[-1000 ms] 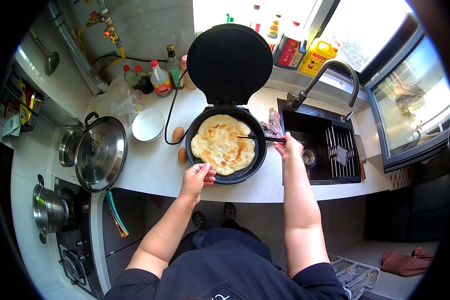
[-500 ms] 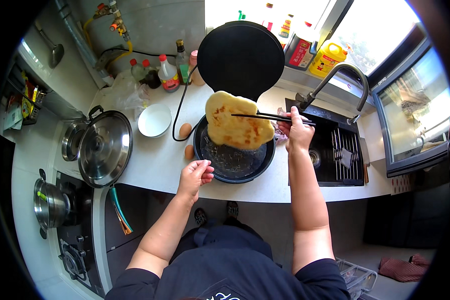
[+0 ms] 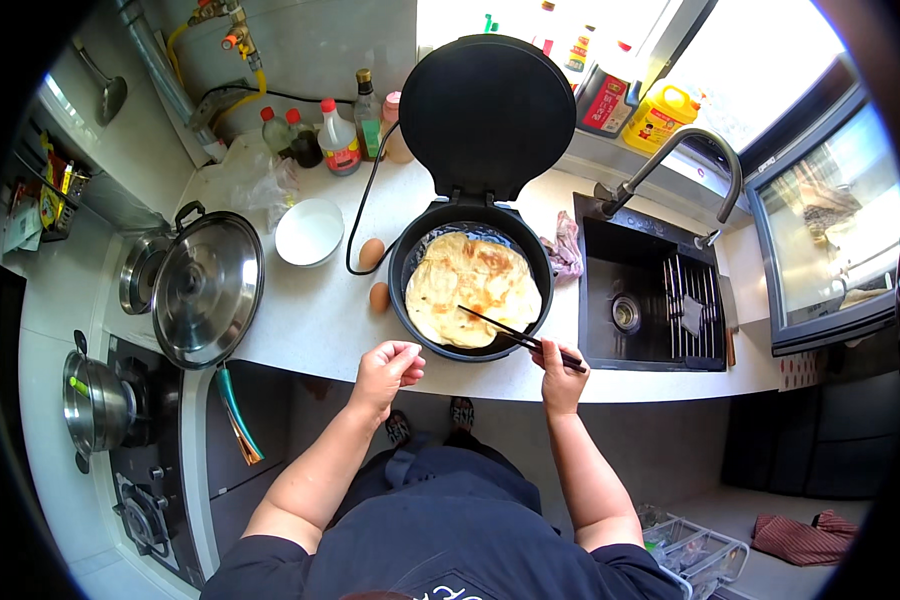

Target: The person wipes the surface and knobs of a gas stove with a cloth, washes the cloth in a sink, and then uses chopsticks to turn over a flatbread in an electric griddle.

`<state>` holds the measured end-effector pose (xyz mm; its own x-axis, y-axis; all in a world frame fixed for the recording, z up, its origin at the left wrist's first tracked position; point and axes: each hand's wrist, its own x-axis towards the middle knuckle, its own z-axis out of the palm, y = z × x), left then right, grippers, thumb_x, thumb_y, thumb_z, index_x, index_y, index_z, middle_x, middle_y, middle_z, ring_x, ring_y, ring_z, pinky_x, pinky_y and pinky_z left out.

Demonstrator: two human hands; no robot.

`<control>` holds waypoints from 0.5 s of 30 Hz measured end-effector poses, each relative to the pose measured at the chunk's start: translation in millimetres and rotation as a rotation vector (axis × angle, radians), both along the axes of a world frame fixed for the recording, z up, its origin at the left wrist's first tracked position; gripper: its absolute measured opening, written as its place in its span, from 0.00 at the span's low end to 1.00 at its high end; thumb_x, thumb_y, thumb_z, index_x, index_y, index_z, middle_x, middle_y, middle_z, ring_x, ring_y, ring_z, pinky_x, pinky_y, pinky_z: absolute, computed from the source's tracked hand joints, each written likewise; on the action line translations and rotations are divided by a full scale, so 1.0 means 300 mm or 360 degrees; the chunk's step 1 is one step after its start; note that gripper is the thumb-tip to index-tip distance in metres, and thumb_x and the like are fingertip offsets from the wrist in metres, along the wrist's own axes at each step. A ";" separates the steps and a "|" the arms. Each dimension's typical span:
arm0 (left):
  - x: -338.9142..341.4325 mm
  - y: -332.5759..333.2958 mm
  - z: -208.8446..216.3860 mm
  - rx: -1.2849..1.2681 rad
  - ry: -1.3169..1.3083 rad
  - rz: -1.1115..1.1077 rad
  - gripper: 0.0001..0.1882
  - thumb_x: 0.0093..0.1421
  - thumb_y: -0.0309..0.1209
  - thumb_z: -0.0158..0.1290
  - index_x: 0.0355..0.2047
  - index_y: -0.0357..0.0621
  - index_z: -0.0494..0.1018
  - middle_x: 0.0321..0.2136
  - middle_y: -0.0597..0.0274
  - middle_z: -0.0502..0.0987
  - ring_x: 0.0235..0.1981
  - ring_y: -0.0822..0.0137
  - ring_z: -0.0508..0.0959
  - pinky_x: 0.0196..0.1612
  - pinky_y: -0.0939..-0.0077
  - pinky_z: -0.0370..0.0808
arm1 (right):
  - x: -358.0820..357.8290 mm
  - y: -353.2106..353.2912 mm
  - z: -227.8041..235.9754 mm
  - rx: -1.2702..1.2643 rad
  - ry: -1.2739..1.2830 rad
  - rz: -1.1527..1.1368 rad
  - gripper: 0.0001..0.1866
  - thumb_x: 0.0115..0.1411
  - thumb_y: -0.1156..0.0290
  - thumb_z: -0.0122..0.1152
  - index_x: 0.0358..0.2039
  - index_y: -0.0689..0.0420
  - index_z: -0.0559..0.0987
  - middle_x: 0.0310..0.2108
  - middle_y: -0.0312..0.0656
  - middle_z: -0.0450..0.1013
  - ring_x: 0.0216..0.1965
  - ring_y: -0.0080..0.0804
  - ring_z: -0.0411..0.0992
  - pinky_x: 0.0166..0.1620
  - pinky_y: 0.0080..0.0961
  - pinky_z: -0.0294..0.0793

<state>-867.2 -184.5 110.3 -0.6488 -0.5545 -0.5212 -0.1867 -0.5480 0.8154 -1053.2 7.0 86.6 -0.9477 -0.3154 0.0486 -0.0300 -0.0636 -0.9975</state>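
Observation:
A round, browned flatbread lies flat in the black electric griddle, whose lid stands raised behind it. My right hand, at the counter's front edge, grips a pair of black chopsticks. Their tips point left and rest on or just over the flatbread's lower middle. My left hand hovers by the griddle's front left, fingers curled together, with nothing visible in them. Beside the griddle's left rim lie two brown eggs.
A white bowl and a steel pot lid are on the left. Bottles line the wall behind. A pinkish cloth lies between griddle and black sink. The griddle's cord loops past the eggs.
The flatbread, raised on the chopsticks above the griddle before, now lies flat in it. My right hand has come down and left with the chopsticks; my left hand has lowered slightly.

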 end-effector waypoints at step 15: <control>-0.017 0.057 -0.012 -0.0020 0.0002 -0.0049 0.09 0.61 0.33 0.51 0.35 0.40 0.72 0.27 0.64 0.76 0.26 0.76 0.74 0.32 0.82 0.73 | 0.085 -0.107 0.229 0.0666 0.1005 0.0502 0.07 0.50 0.71 0.67 0.25 0.60 0.78 0.23 0.45 0.74 0.24 0.39 0.74 0.29 0.27 0.72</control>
<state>-872.2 -167.4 106.7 -0.6663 -0.5405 -0.5137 -0.2026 -0.5317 0.8223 -1027.8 -25.2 155.3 -0.6448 -0.6727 0.3628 -0.6369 0.2106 -0.7416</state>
